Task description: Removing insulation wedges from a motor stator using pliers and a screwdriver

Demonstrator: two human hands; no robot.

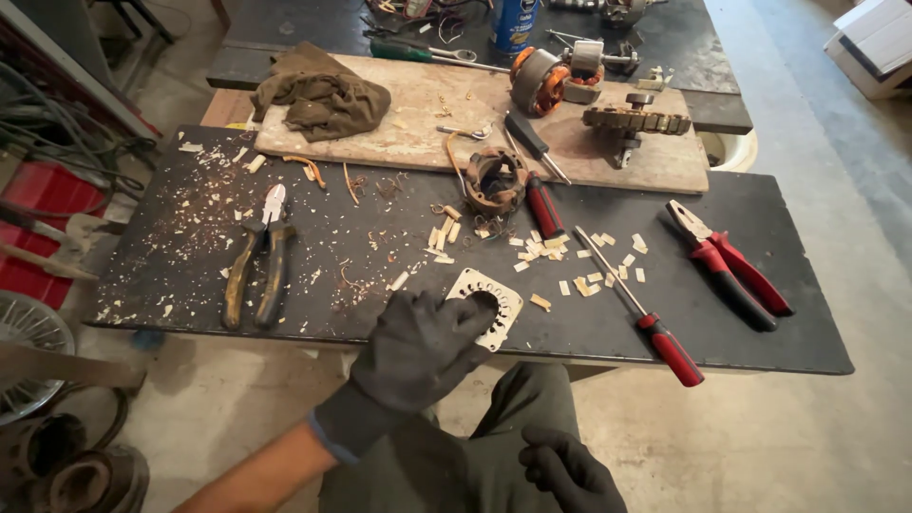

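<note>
A dark, scuffed workbench top (741,313) fills the middle of the frame, littered with pale chips and curls of wire. On its left lie side cutters (258,255) with worn yellow-black handles. At the near edge sits a flat white slotted plate (502,294). A red-handled screwdriver (638,306) lies diagonally right of centre, red-handled pliers (730,258) further right. Across the far side rests a pale wooden board (418,123). A rusty stator core (494,180) and a second red-handled tool (543,204) lie at the board's near edge, centre frame.
</note>
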